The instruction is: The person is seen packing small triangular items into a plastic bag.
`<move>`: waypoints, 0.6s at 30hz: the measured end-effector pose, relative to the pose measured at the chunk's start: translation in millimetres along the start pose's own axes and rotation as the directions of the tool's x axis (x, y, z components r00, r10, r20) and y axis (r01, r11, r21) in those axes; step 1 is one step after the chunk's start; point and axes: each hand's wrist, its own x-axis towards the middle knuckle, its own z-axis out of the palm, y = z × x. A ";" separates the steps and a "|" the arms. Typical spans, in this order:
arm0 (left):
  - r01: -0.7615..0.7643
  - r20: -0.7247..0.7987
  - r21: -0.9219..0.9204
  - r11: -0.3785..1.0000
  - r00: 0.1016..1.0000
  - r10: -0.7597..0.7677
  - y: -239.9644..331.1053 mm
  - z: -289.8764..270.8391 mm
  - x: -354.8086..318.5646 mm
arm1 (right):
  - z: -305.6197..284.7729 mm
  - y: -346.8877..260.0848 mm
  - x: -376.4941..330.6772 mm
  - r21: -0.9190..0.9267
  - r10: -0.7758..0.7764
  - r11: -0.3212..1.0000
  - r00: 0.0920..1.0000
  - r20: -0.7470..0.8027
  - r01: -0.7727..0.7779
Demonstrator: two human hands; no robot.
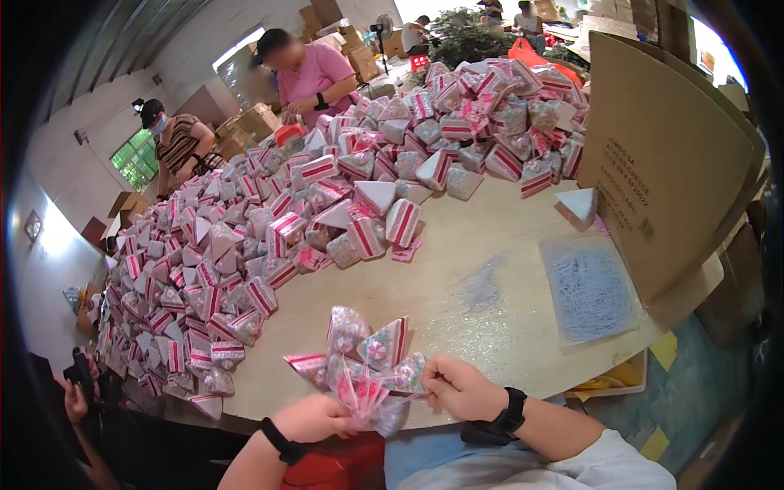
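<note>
In front of me at the table edge is a bunch of cake-slice ornaments (384, 343), white and pink wedges speckled with glitter and topped with beads. Pink cards and clear plastic (359, 396) gather at the bunch's near side. My left hand (314, 418) is closed at the lower left of the bunch, pinching the gathered cards and plastic. To the right of the bunch, my right hand (464, 389) is closed in a fist-like pinch close against it. Whatever lies between those fingers is too small or hidden to make out. Both wrists wear black bands.
A large heap of similar cake-slice ornaments (327, 188) covers the table's far and left parts. At right lie a clear bag of thin pale strands (588, 287), some loose strands (482, 283), one wedge (578, 206) and a tall cardboard box (661, 163). Co-workers stand across the table.
</note>
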 end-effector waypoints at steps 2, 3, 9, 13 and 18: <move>-0.079 0.081 -0.389 0.918 0.990 0.119 -28.0 22.0 8.6 | 5.5 -2.4 -1.6 -0.006 -0.017 1.000 1.000 0.018 0.017; -0.131 0.035 -0.543 0.829 0.983 0.179 -29.3 32.5 9.8 | 7.7 -1.9 -3.2 -0.018 -0.059 0.998 0.998 0.035 0.060; -0.532 -0.477 -0.820 0.210 0.839 0.261 -4.7 53.9 41.1 | 14.7 -10.3 -17.5 -0.192 -0.174 0.963 0.980 0.093 0.189; -0.614 -0.630 -0.776 -0.144 0.740 0.235 9.2 36.7 63.7 | 18.0 -9.7 -23.4 -0.320 -0.241 0.913 0.968 0.073 0.252; -0.600 -0.600 -0.785 -0.154 0.674 0.431 12.3 22.4 68.5 | 8.4 9.4 -27.9 -0.357 -0.227 0.913 0.973 -0.050 0.195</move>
